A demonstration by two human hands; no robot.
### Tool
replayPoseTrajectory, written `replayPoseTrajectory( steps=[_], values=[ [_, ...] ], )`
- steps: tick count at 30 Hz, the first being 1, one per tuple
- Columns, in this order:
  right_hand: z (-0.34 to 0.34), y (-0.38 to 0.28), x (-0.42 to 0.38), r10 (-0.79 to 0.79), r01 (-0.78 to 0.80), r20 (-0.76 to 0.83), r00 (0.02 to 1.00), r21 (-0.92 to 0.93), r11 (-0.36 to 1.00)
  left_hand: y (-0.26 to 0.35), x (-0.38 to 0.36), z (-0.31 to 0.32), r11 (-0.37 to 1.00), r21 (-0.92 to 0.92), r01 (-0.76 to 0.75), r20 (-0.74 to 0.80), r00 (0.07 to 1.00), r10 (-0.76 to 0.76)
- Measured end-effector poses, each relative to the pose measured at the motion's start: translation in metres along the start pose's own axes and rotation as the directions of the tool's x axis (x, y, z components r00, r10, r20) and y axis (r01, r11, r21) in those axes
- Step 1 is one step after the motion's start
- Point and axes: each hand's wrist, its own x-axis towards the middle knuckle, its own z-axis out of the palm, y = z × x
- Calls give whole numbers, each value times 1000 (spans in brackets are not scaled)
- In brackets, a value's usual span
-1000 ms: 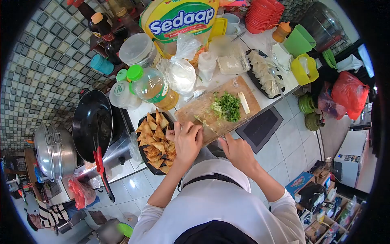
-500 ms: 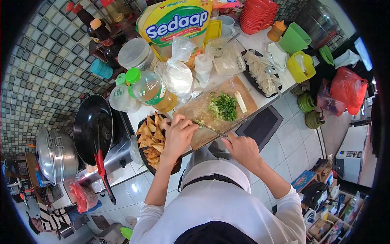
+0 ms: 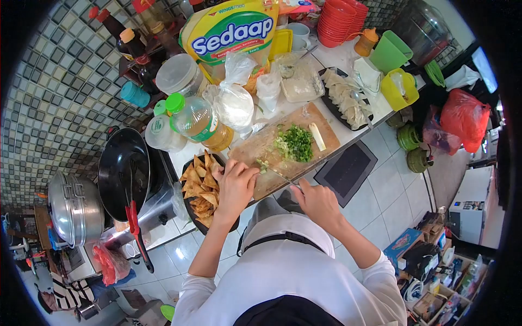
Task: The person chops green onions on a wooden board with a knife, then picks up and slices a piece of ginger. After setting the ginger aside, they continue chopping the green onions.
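My right hand (image 3: 318,202) is closed round the handle of a knife (image 3: 284,177), whose thin blade angles across the near edge of a wooden cutting board (image 3: 272,187). At the board's left end my left hand (image 3: 238,183) has its fingers bent and pressed together on a spring onion, mostly hidden under them. Pale green slices (image 3: 263,164) lie by those fingertips. Farther along the board is a heap of chopped green spring onion (image 3: 298,144), with a white stalk piece (image 3: 317,137) beside it. Fried triangular pastries (image 3: 200,182) fill a black plate just left of my left hand.
Behind the board stand an oil bottle (image 3: 198,122), a bag of white powder (image 3: 235,106) and a large Sedaap pouch (image 3: 231,38). A black plate of folded wrappers (image 3: 348,98) lies at the right. To the left is a black wok (image 3: 124,174) with a red-handled tool.
The knife and my right hand have shifted slightly left, and more pale slices show by my left fingertips. The whole view has moved a little.
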Motion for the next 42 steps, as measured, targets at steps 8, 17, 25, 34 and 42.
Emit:
replayPoseTrajectory(
  steps=[8, 17, 25, 34, 42],
  values=[
    [-11, 5, 5, 115, -126, 99, 988, 117, 985, 3, 5, -4, 999, 0, 49, 26, 998, -49],
    [-16, 11, 3, 140, -179, 146, 979, 305, 936, -12, 16, 6, 996, -13, -84, -3, 996, 84],
    [-18, 12, 3, 137, -180, 145, 980, 341, 923, 0, 18, 11, 984, -167, 60, 160, 987, -33],
    [-20, 4, 2, 161, -238, 239, 958, 342, 909, -8, 23, 13, 989, -146, 30, 31, 999, -26],
    [-18, 2, 3, 152, -226, 220, 963, 364, 903, 10, 14, 6, 992, -129, -1, -123, 992, -15]
  ],
)
